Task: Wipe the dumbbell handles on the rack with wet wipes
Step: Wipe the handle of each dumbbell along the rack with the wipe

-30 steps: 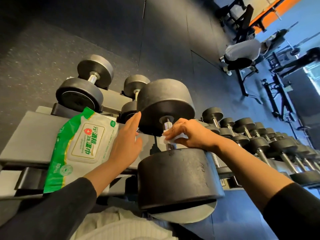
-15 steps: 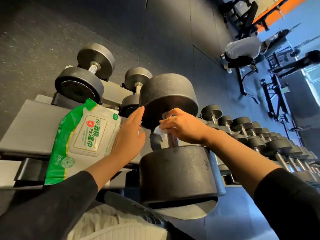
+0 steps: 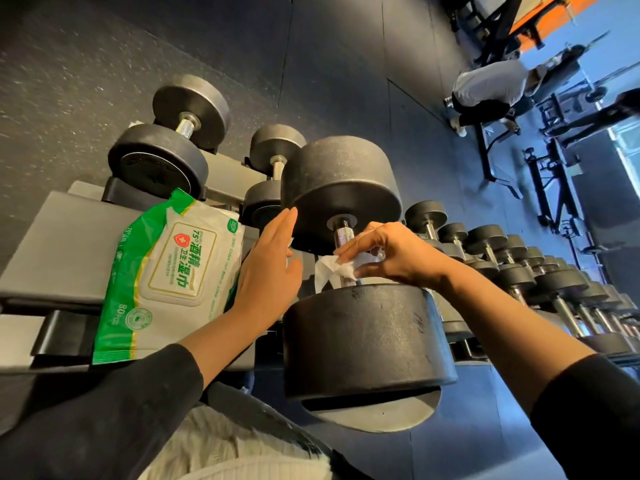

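Note:
A large black dumbbell (image 3: 360, 341) lies on the rack (image 3: 62, 237) in front of me, its knurled steel handle (image 3: 343, 235) showing near the far head. My right hand (image 3: 388, 254) pinches a white wet wipe (image 3: 332, 268) wrapped around the lower part of that handle. My left hand (image 3: 268, 268) is held flat with straight fingers beside the far head, over the edge of a green and white wet wipes pack (image 3: 169, 271) lying on the rack's top shelf.
Two smaller dumbbells (image 3: 166, 150) sit on the lower tier to the left. A long row of dumbbells (image 3: 519, 265) runs off to the right. A person (image 3: 485, 88) sits on a bench among gym machines at the upper right. Dark rubber flooring surrounds the rack.
My right hand has slid the wipe down the handle from the far head toward the near head, baring the upper knurled part. My left hand has stayed flat beside the dumbbell.

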### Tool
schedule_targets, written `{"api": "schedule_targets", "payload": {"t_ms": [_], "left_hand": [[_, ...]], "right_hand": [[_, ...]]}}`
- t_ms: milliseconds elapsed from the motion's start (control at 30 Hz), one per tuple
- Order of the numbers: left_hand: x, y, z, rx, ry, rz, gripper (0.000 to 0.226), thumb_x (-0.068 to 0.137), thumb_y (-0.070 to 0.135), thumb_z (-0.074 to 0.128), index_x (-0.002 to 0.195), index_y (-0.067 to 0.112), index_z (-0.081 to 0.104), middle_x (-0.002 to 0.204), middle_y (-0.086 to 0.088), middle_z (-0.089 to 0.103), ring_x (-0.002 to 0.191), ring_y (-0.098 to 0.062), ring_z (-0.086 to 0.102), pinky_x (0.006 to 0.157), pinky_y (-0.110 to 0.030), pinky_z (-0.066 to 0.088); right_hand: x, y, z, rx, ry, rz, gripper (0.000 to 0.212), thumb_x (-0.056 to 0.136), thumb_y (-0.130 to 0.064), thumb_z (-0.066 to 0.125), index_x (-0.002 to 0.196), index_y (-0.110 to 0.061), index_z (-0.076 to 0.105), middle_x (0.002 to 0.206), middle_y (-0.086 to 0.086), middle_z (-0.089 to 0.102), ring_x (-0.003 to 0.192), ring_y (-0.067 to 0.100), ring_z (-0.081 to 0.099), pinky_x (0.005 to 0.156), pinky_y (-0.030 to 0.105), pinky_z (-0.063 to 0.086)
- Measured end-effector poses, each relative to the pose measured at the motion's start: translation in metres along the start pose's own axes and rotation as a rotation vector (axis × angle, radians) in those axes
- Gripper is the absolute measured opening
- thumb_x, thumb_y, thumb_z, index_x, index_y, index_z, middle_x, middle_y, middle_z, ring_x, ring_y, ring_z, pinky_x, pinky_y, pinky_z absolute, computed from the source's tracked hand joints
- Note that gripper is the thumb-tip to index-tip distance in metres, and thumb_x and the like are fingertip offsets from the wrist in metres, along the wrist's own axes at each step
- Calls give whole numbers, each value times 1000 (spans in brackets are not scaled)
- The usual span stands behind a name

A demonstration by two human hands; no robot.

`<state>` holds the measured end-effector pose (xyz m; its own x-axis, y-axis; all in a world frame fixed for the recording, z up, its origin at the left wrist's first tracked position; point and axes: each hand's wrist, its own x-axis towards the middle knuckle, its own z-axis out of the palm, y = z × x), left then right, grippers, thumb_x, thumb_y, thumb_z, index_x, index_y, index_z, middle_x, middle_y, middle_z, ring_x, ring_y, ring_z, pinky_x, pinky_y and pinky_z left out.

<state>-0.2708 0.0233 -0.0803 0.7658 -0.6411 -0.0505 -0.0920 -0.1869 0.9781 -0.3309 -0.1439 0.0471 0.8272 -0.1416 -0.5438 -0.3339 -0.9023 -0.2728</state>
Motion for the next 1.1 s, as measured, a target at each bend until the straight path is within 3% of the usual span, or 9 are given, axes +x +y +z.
{"api": "schedule_targets", "payload": {"t_ms": [133,200,300,400,567,633,800,967,1100], "left_hand": [[1,9,2,25,36,20,66,92,0,52,148,24,28,155,4,26,131,-6,35,87,6,23],[3,15,0,6,53,32,63,91,-1,53,146,23,32,152,1,31,124,-6,41,89,0,33],[7,29,-2,19,63,86,57,91,1,54,142,21,38,147,-3,38,125,-22,49,100,-26,41],[15,50,-4,95,68,162,56,91,4,56,142,20,39,144,-3,43,128,-20,44,104,-27,34],[35,89,12,242,-2,292,57,89,6,59,141,20,42,139,-1,46,99,1,47,92,-10,34],[40,108,30,321,-41,318,56,88,8,60,140,20,43,138,-1,47,95,-7,53,95,-18,36],[47,153,85,582,-200,364,55,91,17,59,142,22,40,142,1,44,121,-12,48,97,-22,33],[47,173,140,827,-335,370,59,93,23,56,146,24,32,145,4,39,121,-15,48,101,-31,40],[43,175,175,954,-383,336,60,93,28,55,147,26,29,147,7,35,125,-16,46,101,-34,42]], "right_hand": [[-1,2,3,112,30,-13,25,80,-8,72,102,-20,71,113,-7,66,98,-8,56,86,5,43],[1,6,9,123,170,-5,25,81,-4,70,102,-17,72,112,0,68,102,5,60,91,19,48],[4,16,15,90,419,48,25,82,2,67,100,-15,73,109,4,68,101,14,58,93,31,49],[-3,33,13,144,596,37,25,81,1,68,98,-17,73,106,3,69,98,18,61,90,31,50],[-29,83,7,181,724,15,23,79,-2,71,96,-18,74,97,0,71,89,17,62,84,36,52],[-42,106,6,231,756,8,22,79,-2,71,94,-18,74,94,-4,70,89,14,62,87,38,52],[-73,163,11,366,746,43,23,82,-3,68,99,-19,73,100,-3,69,97,13,62,93,35,50],[-83,208,19,466,701,49,23,85,-2,65,104,-14,70,107,1,67,95,4,56,77,5,42],[-83,237,24,461,694,15,23,84,0,65,102,-13,72,105,1,68,94,4,55,85,14,40]]}}
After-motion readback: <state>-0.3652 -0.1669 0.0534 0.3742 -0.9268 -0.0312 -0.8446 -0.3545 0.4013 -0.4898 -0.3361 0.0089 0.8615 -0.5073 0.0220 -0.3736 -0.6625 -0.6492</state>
